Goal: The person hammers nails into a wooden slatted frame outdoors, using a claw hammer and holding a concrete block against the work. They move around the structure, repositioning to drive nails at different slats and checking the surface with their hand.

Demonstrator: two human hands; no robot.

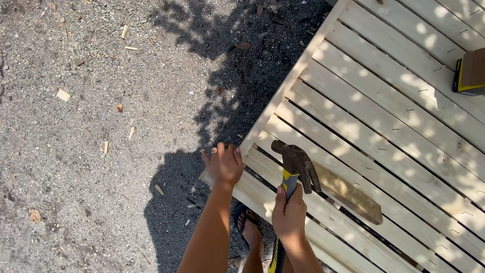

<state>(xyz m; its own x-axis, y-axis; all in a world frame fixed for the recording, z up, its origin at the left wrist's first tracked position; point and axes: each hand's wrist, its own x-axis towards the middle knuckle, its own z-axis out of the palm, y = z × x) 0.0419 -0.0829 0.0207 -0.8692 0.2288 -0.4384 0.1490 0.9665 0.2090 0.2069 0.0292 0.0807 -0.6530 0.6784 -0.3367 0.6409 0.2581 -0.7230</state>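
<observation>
My right hand (289,212) grips the yellow-and-black handle of a claw hammer (296,163), whose dark metal head hangs over the pale slats. My left hand (224,164) rests on the near corner of a slatted wooden panel (384,116), fingers curled over its end. A darker scrap of board (348,194) lies on the slats just right of the hammer head. Several small nails stand partly out of the slats.
Grey gravel ground (76,151) with scattered wood chips lies to the left, part of it under leaf shadow. A yellow-and-black box (471,72) sits on the panel at the right edge. My sandalled foot (249,227) shows below the panel's edge.
</observation>
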